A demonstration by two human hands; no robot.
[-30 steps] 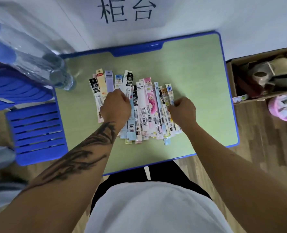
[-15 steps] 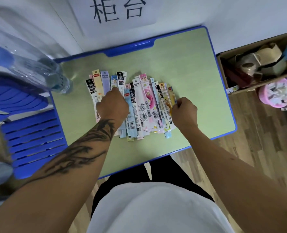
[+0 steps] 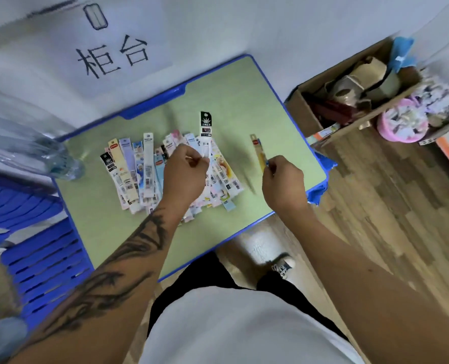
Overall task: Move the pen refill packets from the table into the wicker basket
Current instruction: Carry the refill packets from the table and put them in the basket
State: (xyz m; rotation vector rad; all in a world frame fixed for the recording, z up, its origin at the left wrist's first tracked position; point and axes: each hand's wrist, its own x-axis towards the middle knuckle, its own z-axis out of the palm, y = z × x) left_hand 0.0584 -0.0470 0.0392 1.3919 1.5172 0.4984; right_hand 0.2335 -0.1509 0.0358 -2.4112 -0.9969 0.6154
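Left hand [image 3: 185, 170], on a tattooed forearm, is raised over the spread of pen refill packets [image 3: 139, 169] with thumb and forefinger closed in a pinch on the lower part of one black-topped packet [image 3: 206, 124]; this packet stands upright, its black header pointing away from the person, clear of the rest. Remaining fingers are curled under

Right hand [image 3: 282, 179] is to the right of the spread, thumb and forefinger pinched on the near end of a slim yellow-orange packet [image 3: 257, 151]; the packet points away from the person over bare tabletop. Whether its far end touches the surface cannot be told

The other packets lie side by side and partly overlapping in a fanned row on the green table [image 3: 233, 101], which has a blue rim. The left hand covers the middle of the row

A wicker basket cannot be identified in the head view

Clear plastic bottles [image 3: 34, 151] are at the table's left edge. A blue slatted plastic chair [image 3: 42, 258] is to the left of the table. A paper sign [image 3: 113, 56] with two black characters is on the wall behind. An open cardboard box [image 3: 349, 101] of mixed items sits on the wooden floor to the right, with a pink round container [image 3: 402, 124] beside it
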